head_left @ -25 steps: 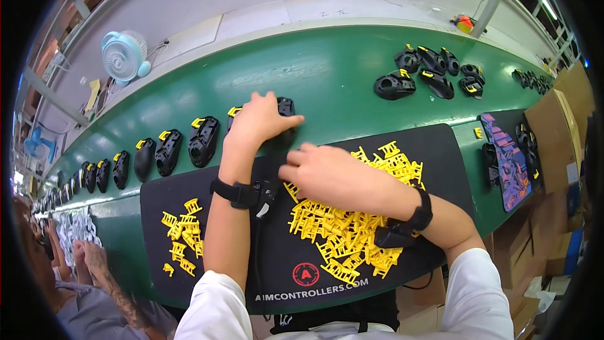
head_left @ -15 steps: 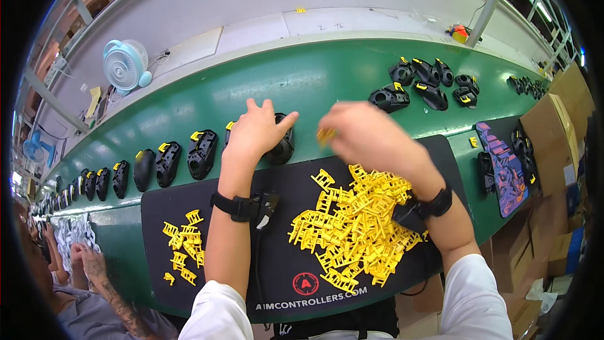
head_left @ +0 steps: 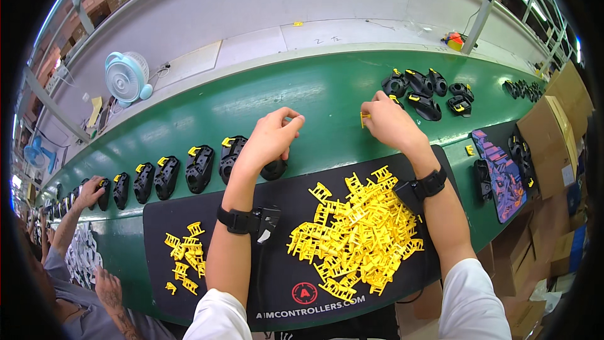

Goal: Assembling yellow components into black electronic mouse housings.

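My right hand point(head_left: 391, 121) is raised over the green bench, its fingers pinching a small yellow plastic clip point(head_left: 364, 119). Left of it hovers my left hand point(head_left: 275, 137), fingers loosely bent and nothing visible in them. Beneath that hand lies a black plastic shell point(head_left: 275, 170), mostly hidden; whether the fingers touch it I cannot tell. A row of similar black shells with yellow clips point(head_left: 199, 170) runs off to the left. Between my forearms and under the right wrist, a large heap of yellow clips point(head_left: 358, 233) covers part of the black mat point(head_left: 236, 271).
A smaller group of yellow clips point(head_left: 186, 253) lies left of my left forearm. More black shells point(head_left: 423, 106) sit at the back right, near a patterned purple pad point(head_left: 502, 176) and cardboard boxes point(head_left: 557, 145). A light-blue fan point(head_left: 126, 77) stands back left. A co-worker's hand point(head_left: 91, 192) reaches the row.
My right hand has moved right with the yellow clip, toward the far shells. My left hand's spread fingers have bent inward. At left, the co-worker's hand has reached up to the row of shells.
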Demonstrator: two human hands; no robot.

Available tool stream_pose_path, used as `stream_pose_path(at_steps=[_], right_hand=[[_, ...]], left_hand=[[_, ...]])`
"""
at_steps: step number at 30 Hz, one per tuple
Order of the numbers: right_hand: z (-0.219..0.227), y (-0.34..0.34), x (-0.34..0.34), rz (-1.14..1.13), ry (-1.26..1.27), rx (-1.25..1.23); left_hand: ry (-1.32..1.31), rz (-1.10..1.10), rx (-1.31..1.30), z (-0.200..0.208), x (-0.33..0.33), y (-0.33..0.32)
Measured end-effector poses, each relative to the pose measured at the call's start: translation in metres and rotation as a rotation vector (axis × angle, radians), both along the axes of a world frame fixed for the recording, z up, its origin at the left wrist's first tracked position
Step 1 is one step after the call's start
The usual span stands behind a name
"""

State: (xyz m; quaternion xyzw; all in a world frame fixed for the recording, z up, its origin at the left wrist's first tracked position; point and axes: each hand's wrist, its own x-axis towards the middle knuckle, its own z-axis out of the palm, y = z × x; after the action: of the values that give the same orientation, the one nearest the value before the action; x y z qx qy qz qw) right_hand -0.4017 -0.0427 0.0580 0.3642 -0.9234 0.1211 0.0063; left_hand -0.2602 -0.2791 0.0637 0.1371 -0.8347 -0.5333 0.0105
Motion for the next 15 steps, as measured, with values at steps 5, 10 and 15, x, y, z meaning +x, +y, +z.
stream_pose_path(at_steps=[5,10,15], right_hand=[[-0.008,0.008,-0.013,-0.009,-0.015,0.088],[0.037,-0.006,0.012,0.092,-0.410,-0.333],[0.056,-0.003,0.026,0.427,-1.048,-0.892]], left_hand=[[-0.008,-0.004,-0.027,0.003,-0.002,0.003],[-0.102,-0.048,0.008,0.001,-0.001,-0.001],[0.007,-0.130,0.486,-0.016,-0.013,0.009]])
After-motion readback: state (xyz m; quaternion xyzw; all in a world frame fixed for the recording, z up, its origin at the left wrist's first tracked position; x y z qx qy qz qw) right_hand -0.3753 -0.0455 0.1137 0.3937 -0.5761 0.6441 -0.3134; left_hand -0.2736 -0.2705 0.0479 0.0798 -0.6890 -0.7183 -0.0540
